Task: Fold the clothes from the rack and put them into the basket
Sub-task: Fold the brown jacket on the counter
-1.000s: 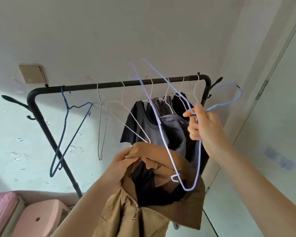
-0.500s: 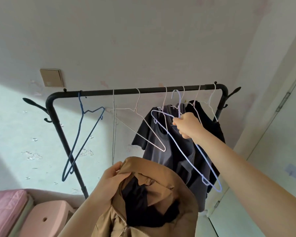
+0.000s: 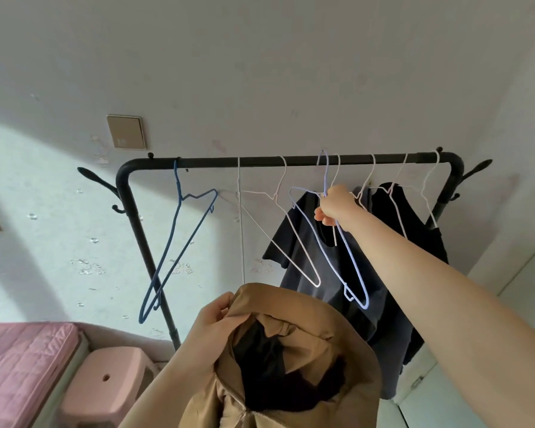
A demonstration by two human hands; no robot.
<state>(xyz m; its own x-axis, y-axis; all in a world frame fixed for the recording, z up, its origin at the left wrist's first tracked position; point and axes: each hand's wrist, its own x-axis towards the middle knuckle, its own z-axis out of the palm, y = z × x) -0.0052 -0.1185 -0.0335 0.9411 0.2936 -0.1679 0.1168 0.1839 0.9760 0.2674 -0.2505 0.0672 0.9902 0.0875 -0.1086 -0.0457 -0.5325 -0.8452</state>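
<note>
Right hand (image 3: 337, 208): we grip the lilac hanger (image 3: 342, 242), hooked on the rack (image 3: 291, 161).
Left hand (image 3: 220, 322): we clutch the jacket (image 3: 322, 329), below right hand.
Behind right hand: dark shirts (image 3: 328, 267).
Left of it: empty hangers (image 3: 278, 223).

The right hand (image 3: 334, 208) reaches up with arm outstretched, grip closed on thin wire. The left hand (image 3: 217, 322), held low, pinches fabric.

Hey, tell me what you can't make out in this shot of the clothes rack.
Head view:
- Basket: not in frame.
- Tan jacket: lower part cut off by the bottom edge.
- Dark clothes: count unclear; they overlap, and the right arm crosses them.
- Lilac hanger: neck hidden inside the right hand.
</note>
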